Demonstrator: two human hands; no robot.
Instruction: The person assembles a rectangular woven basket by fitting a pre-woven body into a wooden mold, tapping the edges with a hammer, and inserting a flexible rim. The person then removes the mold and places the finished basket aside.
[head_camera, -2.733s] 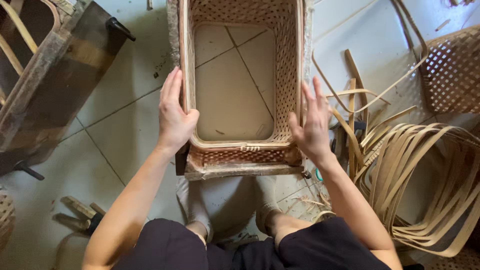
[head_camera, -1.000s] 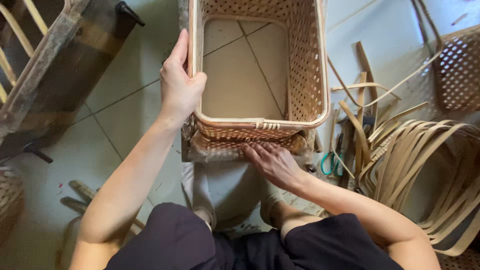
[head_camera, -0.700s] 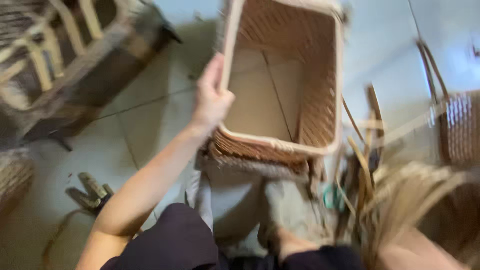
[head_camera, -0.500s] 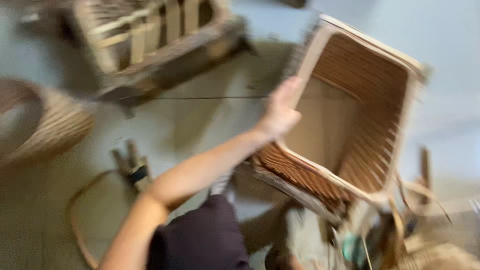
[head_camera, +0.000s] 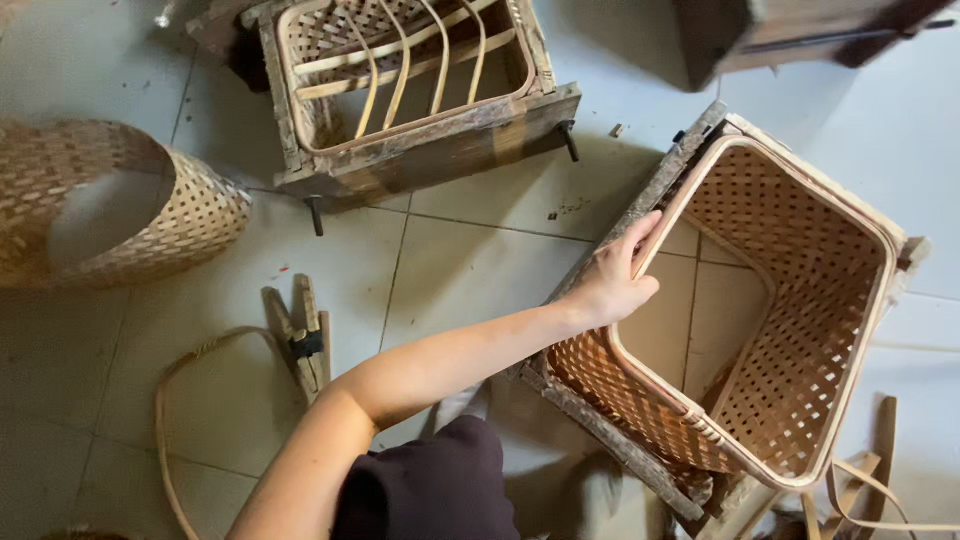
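The fingers (head_camera: 640, 240) of the left hand (head_camera: 610, 283) are curling over the pale rim of the woven basket (head_camera: 800, 330), the thumb lying inside against the rim and the rest wrapping the outer edge, so the hand is gripping the near left side of the rim. The basket is sitting on the tiled floor (head_camera: 470, 270) at the right of the view, turned at an angle and seated in a rough wooden frame (head_camera: 610, 445) that is showing along its lower and left edges. As for how far the work seems to be: the lattice walls are looking fully woven and the rim band is running all the way round, with a short wrapped binding (head_camera: 705, 428) on the near edge; the bottom is open, with floor tiles showing through, so a base appears to be left, though that is only a judgement. The left arm is reaching forward and to the right, nearly straight, wrist slightly bent. The right hand is not showing, so its fingers cannot be told. Farther left, another wooden mould (head_camera: 410, 90) holding a half-made basket, a round woven piece (head_camera: 110, 200), a wooden clamp (head_camera: 305, 340) and loose cane strips (head_camera: 870, 495) are lying on the floor.
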